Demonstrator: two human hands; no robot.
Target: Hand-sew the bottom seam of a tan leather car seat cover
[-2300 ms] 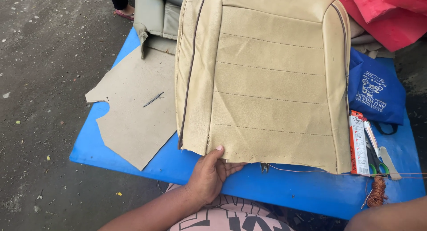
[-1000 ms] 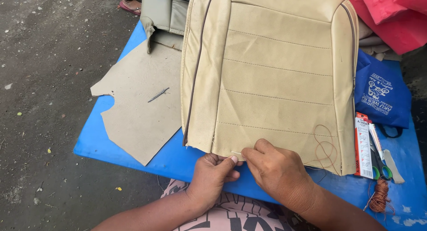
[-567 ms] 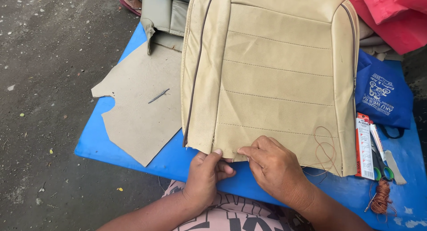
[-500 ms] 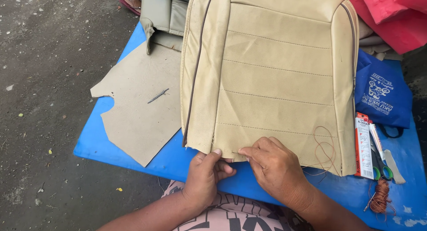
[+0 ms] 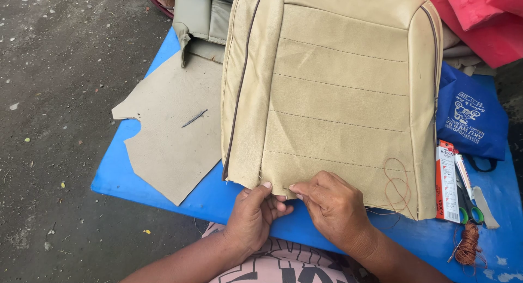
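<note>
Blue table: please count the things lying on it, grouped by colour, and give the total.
On the blue table:
Beige: 2, the seat cover pinched at its lower edge by the left hand and right hand, and the flat cut piece.
Blue: 1, the bag.
Brown: 1, the thread coil.
Red and white: 1, the slim box.
Total: 5

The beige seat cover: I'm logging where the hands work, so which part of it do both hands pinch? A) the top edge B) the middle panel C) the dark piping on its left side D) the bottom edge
D: the left hand and right hand both meet at the bottom edge of the beige seat cover, nearest the person.
</note>
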